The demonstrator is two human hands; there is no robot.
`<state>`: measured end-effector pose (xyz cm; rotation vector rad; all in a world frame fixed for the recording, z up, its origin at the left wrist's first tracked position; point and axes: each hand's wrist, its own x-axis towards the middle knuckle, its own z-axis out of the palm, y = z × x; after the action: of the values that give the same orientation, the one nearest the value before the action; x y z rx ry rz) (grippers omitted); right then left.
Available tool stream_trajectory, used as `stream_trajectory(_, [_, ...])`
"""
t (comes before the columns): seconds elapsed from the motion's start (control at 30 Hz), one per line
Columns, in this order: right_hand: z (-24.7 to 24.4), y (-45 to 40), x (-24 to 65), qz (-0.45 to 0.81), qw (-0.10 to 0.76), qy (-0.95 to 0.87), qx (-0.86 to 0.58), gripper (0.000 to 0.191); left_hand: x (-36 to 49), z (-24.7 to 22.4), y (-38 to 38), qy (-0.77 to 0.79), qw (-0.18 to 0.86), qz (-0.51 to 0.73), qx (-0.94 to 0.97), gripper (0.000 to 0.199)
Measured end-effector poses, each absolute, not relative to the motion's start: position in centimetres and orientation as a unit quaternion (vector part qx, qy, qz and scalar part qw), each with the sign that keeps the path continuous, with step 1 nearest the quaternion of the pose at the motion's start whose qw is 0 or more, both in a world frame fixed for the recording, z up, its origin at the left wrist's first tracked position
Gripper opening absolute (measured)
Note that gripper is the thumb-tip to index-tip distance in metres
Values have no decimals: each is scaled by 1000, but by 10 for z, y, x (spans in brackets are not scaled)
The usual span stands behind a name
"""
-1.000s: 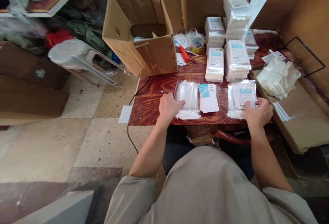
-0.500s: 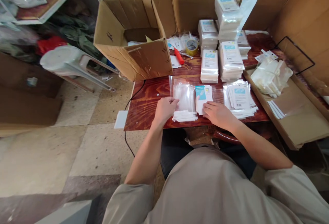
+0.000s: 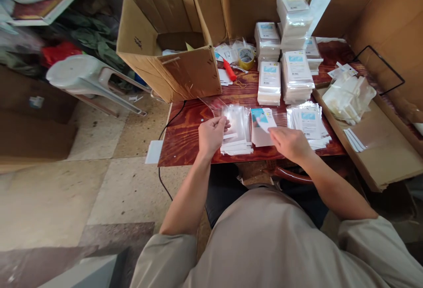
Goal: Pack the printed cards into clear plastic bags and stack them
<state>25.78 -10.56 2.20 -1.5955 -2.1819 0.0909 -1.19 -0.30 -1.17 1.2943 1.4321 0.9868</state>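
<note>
My left hand (image 3: 213, 136) pinches a clear plastic bag (image 3: 211, 105) by its edge, and the bag slants up and left over the table. Just right of it lies a stack of clear plastic bags (image 3: 238, 125) with white strips along the near end. In my right hand (image 3: 290, 142) is a printed card (image 3: 266, 122), closed between thumb and fingers and tilted above the pile of cards (image 3: 262, 138). Several bagged cards (image 3: 309, 123) lie fanned out to the right of that hand.
Bundles of packed cards (image 3: 269, 76) stand at the back. An open cardboard box (image 3: 191, 76) is at back left, near yellow tape (image 3: 246, 59) and a red-handled tool (image 3: 229, 69). A shallow cardboard tray (image 3: 386, 147) with plastic packets (image 3: 348, 96) lies right.
My right hand has lifted a card off the pile and tilted it. My left hand has taken a bag from its stack and swung it to the left.
</note>
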Motion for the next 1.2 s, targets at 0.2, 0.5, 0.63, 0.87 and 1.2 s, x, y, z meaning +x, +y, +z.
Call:
stream_trajectory(0.2, [38, -134, 253, 237, 540, -442, -676, 38, 15, -27, -2, 498, 647, 502, 288, 33])
stream_trajectory(0.5, [-6, -120, 227, 442, 541, -308, -646, 42, 38, -20, -28, 461, 704, 508, 188, 27])
stream_trajectory(0.63, [-11, -117, 213, 390, 574, -302, -654, 46, 43, -14, -44, 446, 719, 477, 238, 44])
stream_trajectory(0.87, [-27, -99, 186, 266, 624, -352, -644, 37, 55, -5, -69, 406, 755, 438, 272, 53])
stream_trajectory(1.2, [8, -97, 202, 534, 518, -444, -500, 45, 27, 13, -57, 408, 763, 354, 355, 58])
